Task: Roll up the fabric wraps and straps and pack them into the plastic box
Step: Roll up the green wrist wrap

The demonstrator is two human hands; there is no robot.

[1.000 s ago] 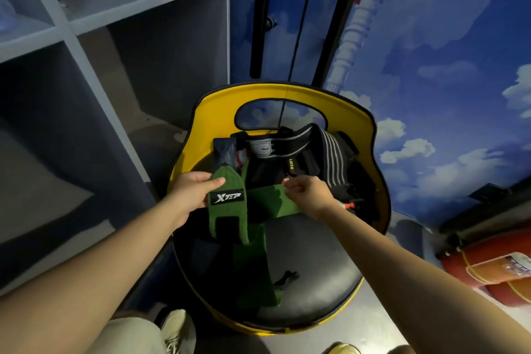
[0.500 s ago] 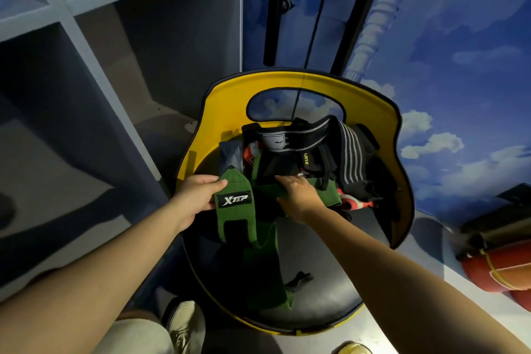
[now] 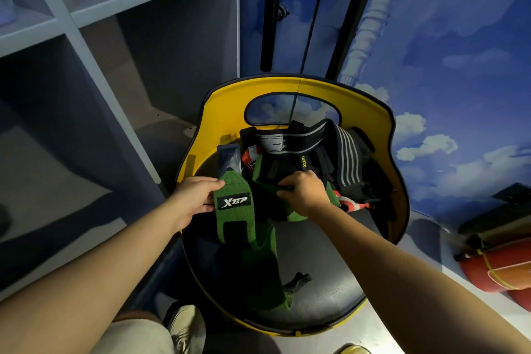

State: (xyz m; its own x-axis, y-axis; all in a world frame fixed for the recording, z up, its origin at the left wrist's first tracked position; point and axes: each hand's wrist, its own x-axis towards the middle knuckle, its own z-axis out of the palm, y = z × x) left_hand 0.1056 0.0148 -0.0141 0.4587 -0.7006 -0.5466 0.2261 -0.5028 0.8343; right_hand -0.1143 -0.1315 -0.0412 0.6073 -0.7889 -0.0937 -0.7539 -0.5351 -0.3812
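Vs 0.5 s ago: right hand [image 3: 303, 192] shifted slightly toward the chair's back edge, deeper into the strap pile; left hand [image 3: 195, 199] barely moved; view shifted a bit. Left hand pinches the top end of the green wrap [image 3: 235, 211], thumb on its upper edge. Right-hand fingers curl onto another stretch of green fabric under the black straps [image 3: 304, 149]. Green wrap: white-on-black "XTEP" patch, black velcro panel below it, unrolled, trailing down the black seat [image 3: 324, 267] toward its front edge. Black grey-striped straps heaped at the seat's back edge against the yellow backrest [image 3: 370, 112]. Grey shelving [image 3: 120, 6] left of the chair.
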